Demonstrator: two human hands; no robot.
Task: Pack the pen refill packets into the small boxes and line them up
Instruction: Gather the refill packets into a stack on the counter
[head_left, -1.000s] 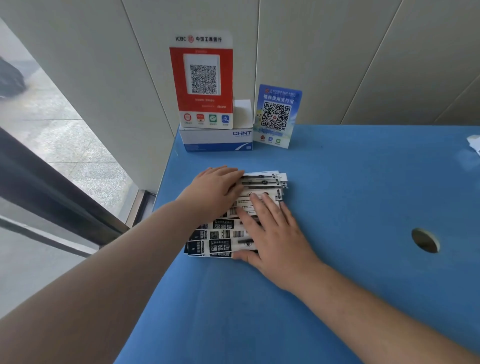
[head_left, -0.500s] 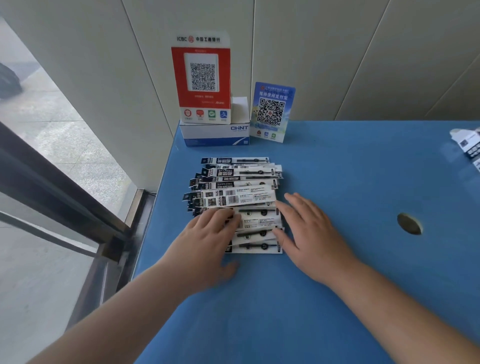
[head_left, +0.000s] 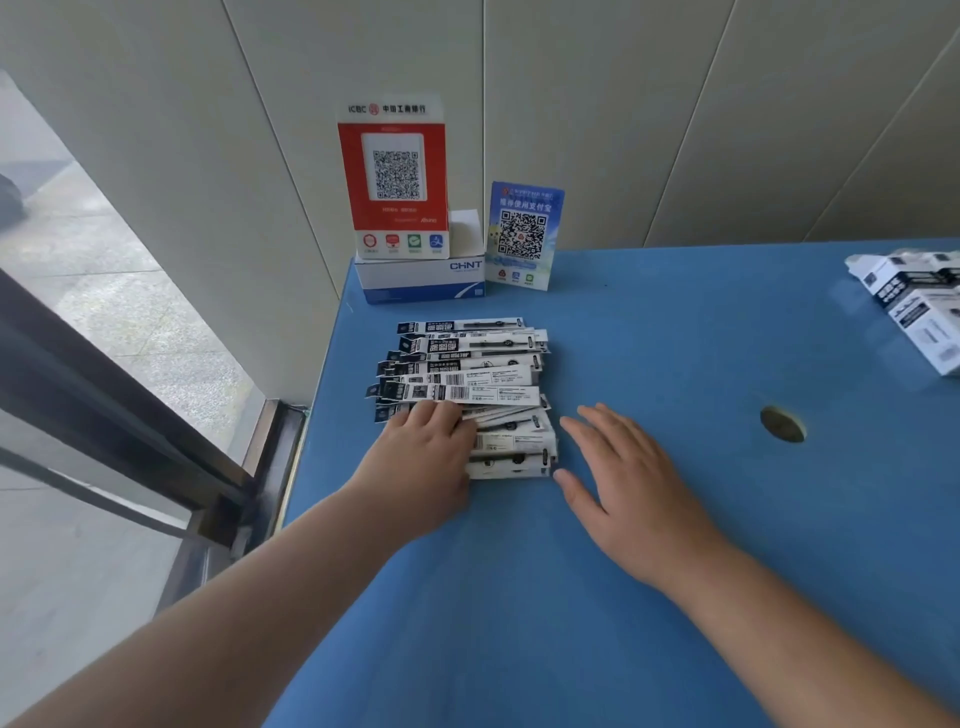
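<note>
A fanned pile of long black-and-white pen refill packets (head_left: 467, 374) lies on the blue table (head_left: 675, 519), near its left edge. My left hand (head_left: 423, 460) rests flat on the near left part of the pile, fingers on the packets. Just right of the pile's near end, my right hand (head_left: 618, 478) lies flat on the table with fingers spread and nothing in it. Small white-and-black boxes (head_left: 914, 306) sit at the far right edge, partly cut off.
At the back left stand a red QR-code sign (head_left: 395, 176) on a white-and-blue box (head_left: 421, 280), and a blue QR-code card (head_left: 524, 234). A round hole (head_left: 782, 424) pierces the table at right. The table's left edge drops beside a glass door frame.
Both hands have slid toward me off the far part of the pile, uncovering the fanned packets. The view has shifted, bringing the boxes at right into sight.
</note>
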